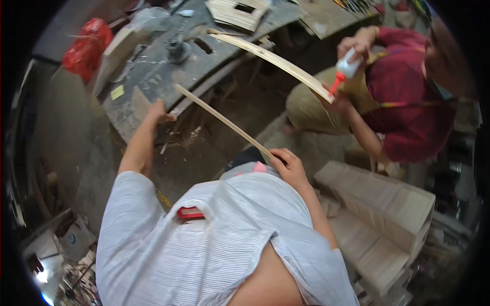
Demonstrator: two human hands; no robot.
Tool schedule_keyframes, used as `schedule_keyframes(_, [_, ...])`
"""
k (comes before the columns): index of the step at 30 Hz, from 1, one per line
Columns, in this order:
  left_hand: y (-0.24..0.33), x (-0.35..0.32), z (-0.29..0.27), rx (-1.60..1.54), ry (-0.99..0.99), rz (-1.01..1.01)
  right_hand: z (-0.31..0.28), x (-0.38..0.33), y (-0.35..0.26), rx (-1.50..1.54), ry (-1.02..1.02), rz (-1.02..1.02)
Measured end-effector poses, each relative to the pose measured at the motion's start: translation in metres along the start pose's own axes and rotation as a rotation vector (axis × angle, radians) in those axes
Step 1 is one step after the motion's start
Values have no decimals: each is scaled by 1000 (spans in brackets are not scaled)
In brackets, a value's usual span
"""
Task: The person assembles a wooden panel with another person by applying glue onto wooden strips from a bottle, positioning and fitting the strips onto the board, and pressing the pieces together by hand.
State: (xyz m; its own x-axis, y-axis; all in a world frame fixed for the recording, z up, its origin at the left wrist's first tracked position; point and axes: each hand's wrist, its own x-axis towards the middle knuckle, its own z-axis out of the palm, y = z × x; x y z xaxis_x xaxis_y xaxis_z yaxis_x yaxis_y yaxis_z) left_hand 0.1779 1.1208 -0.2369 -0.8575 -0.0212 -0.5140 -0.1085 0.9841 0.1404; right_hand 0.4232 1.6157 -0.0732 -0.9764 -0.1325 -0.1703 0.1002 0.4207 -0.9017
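The dark workbench (153,71) fills the upper left of a cluttered workshop, stacked pale wooden pieces (388,204) at lower right. Opposite, another person squeezes a glue bottle (346,69) onto a curved strip (275,61). The left hand (157,113) reaches out and grips the far end of a thin wooden slat (222,120) – the right hand (287,162), fingers curled, clasps its near end.
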Motion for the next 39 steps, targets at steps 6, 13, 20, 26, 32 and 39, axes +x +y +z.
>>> schedule_keyframes(6, [13,9,-1,0,-12,-20,5,0,1,-33,89,88])
schedule_keyframes(13, [7,-5,0,-18,22,-10,7,-4,-9,-14,46,97])
schedule_keyframes(20, [-4,5,8,-19,39,31,4,-9,-2,-58,72,46])
schedule_keyframes(26, [15,-3,-9,-10,-21,4,1,-15,7,-15,87,97])
schedule_keyframes(32, [9,-2,-3,17,-22,20,2,-19,4,-7,81,115])
schedule_keyframes(39, [6,2,8,11,13,29,1,-16,4,-11,82,106])
